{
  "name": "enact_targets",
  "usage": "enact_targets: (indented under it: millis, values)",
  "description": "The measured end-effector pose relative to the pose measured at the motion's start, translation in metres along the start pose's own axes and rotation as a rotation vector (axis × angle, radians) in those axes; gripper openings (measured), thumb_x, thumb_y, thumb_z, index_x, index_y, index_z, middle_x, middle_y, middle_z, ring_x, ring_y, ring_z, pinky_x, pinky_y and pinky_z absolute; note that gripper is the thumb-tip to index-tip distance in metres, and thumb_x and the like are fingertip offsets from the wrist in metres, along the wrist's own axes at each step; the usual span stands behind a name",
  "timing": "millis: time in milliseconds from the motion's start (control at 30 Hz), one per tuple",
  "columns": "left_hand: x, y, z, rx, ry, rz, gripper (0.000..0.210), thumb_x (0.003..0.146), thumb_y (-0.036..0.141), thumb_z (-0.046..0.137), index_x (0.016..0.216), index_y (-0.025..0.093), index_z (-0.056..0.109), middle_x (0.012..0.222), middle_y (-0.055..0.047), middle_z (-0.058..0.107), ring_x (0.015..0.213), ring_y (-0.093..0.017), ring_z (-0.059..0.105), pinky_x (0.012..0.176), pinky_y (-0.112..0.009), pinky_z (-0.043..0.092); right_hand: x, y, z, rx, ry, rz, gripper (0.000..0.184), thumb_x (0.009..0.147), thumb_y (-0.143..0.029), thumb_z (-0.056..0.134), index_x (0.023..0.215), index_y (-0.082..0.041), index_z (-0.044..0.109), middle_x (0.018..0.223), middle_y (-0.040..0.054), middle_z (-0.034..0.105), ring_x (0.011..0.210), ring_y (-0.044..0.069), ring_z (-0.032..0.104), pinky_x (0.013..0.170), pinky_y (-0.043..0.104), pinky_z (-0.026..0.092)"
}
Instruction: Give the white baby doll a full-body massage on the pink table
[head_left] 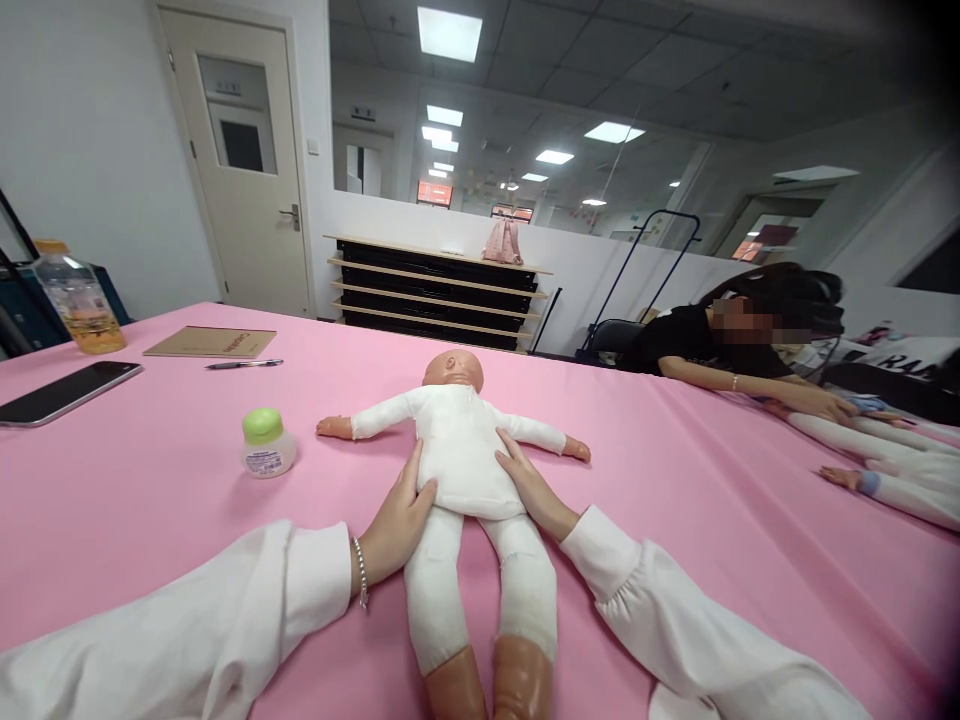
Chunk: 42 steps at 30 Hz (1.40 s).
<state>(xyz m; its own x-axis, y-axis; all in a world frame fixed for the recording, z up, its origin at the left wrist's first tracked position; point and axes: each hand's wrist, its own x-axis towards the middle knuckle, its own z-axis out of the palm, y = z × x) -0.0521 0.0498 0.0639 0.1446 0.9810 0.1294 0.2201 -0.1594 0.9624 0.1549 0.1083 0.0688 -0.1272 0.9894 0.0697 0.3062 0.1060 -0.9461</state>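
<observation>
While the far edge of the pink-covered desk (345, 530) runs just beyond the head of the doll (461, 445), a stretch of pink surface spreads on the right as far as a second doll (892, 465), handled by another person (705, 340). On the left, pink surface separates the doll from a green-capped jar (268, 447); farther left lie a pen (244, 364), a notebook (210, 342), a phone (67, 392) and a bottle (81, 310).

The doll lies between the hands, its head at the far end and its legs reaching toward the near side. The left hand (399, 518) rests against the left of its lower torso, the right hand (536, 490) against the right; both are unclenched, fingers extended on the body.

White cloth covers its torso and limbs, the arms spread wide; head, hands and lower legs are smooth tan-brown.
</observation>
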Motion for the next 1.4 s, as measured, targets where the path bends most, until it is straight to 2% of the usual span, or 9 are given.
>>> enact_targets:
  millis: [133,300,567,933,1133,1400]
  values:
    - [-0.004,-0.004,-0.003,0.012,-0.011,0.051,0.065,0.09,0.043,0.034,0.145,0.019,0.008,0.152,-0.004,0.011,0.14,-0.019,0.01,0.117,-0.039,0.015,-0.006,0.005,0.003,0.1,0.078,0.01,0.066,0.076,-0.05,0.051,0.136,-0.026,0.036,0.147,-0.0013,0.026,0.138,0.018,0.021,0.116,0.038,0.019]
    - [-0.001,-0.008,-0.007,0.08,-0.031,0.073,0.064,0.09,0.042,0.035,0.144,0.02,0.011,0.151,-0.005,0.015,0.14,-0.02,0.013,0.116,-0.041,0.016,-0.011,0.006,0.003,0.197,0.08,-0.016,0.061,0.077,-0.048,0.051,0.133,-0.027,0.039,0.145,-0.0018,0.03,0.136,0.019,0.026,0.115,0.037,0.024]
    - [-0.002,-0.004,-0.008,0.109,-0.026,0.074,0.066,0.09,0.045,0.034,0.144,0.018,0.01,0.151,-0.007,0.017,0.14,-0.02,0.015,0.116,-0.041,0.015,-0.011,0.003,0.003,0.159,0.08,-0.021,0.062,0.077,-0.049,0.053,0.133,-0.025,0.041,0.146,-0.0006,0.03,0.137,0.019,0.023,0.116,0.037,0.017]
    - [-0.003,-0.007,-0.008,0.123,-0.016,0.093,0.066,0.09,0.048,0.034,0.144,0.018,0.012,0.151,-0.007,0.016,0.14,-0.021,0.015,0.116,-0.041,0.015,-0.01,0.007,0.003,0.173,0.08,-0.043,0.066,0.075,-0.053,0.055,0.131,-0.022,0.041,0.145,0.004,0.031,0.135,0.02,0.025,0.114,0.038,0.017]
    - [-0.003,-0.006,-0.008,0.142,-0.015,0.092,0.066,0.09,0.048,0.033,0.145,0.019,0.009,0.151,-0.007,0.016,0.139,-0.02,0.015,0.116,-0.04,0.016,-0.009,0.011,0.002,0.16,0.082,-0.051,0.063,0.076,-0.052,0.055,0.131,-0.023,0.042,0.145,0.0031,0.031,0.136,0.02,0.024,0.115,0.037,0.016]
    - [-0.005,-0.009,-0.006,0.148,-0.004,0.111,0.063,0.09,0.044,0.034,0.144,0.018,0.013,0.15,-0.008,0.019,0.139,-0.022,0.018,0.115,-0.044,0.019,-0.007,0.014,0.002,0.171,0.072,-0.053,0.063,0.076,-0.052,0.054,0.131,-0.023,0.041,0.145,0.0029,0.03,0.136,0.02,0.023,0.115,0.038,0.016]
